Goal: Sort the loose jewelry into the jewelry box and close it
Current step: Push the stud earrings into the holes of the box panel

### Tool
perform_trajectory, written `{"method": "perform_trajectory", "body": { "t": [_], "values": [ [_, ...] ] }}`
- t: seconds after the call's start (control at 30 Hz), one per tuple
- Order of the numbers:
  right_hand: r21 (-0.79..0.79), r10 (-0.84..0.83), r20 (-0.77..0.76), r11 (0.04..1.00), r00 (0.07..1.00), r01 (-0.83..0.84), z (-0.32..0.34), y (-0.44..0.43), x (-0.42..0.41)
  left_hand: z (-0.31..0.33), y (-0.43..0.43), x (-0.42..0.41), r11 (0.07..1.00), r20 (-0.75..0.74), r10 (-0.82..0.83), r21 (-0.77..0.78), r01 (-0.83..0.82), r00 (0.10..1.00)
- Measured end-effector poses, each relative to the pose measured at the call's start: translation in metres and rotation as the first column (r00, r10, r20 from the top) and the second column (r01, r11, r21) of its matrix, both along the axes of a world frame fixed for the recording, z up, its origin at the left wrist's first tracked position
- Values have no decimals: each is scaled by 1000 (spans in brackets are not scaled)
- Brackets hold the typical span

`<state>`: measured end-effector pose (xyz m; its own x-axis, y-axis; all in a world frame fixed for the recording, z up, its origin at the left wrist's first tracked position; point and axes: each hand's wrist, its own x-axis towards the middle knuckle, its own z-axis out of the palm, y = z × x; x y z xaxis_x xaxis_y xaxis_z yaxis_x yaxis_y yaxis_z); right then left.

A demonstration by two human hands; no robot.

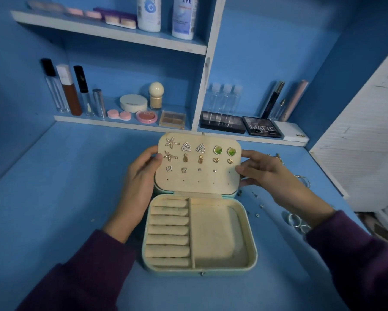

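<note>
Beige velvet lines the jewelry box (199, 269), which sits open on the blue table (54, 198) straight in front of me, its clasp edge toward me. I hold the raised lid (197, 182) by its two side edges. My left hand (141, 176) curls round the left edge with the thumb on the face, and my right hand (262, 173) pinches the right edge between thumb and fingers.

Fourteen earrings (172, 142) are pinned on the lid in three rows of five, five and four, and six pin holes show bare. In the base I count seven ring rolls (168, 230) on the left and one wide compartment (213, 234) on the right.

Loose silver rings (292, 219) lie by my right wrist, too overlapped to count. A few small studs (257, 215) sit between them and the box, and hoops (303, 179) lie behind my right hand. The lid's top edge stands just before the shelf ledge (121, 124). Broad blue table spreads to my left.
</note>
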<state>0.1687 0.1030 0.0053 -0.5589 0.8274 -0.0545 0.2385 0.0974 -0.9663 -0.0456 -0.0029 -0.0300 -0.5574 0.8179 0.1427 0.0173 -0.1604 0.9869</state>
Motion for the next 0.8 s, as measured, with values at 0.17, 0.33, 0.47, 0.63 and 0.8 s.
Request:
{"method": "perform_trajectory", "body": {
  "t": [0.17,0.33,0.47,0.63,0.8],
  "values": [
    [242,-36,223,970,974,-20,6,6,22,0,1,1,1000,26,2,21,-2,1000],
    [504,-76,520,831,851,-234,8,10,49,-3,2,0,1000,42,5,10,-6,999],
    [468,14,628,792,778,-392,5,8,64,-3,2,1,1000,40,6,15,-7,999],
    [451,39,671,771,740,-449,-8,4,68,-1,3,3,1000,55,3,29,-5,998],
    [509,8,636,747,771,-427,-14,1,65,-2,2,1,1000,63,12,2,-12,998]
  ]
}}
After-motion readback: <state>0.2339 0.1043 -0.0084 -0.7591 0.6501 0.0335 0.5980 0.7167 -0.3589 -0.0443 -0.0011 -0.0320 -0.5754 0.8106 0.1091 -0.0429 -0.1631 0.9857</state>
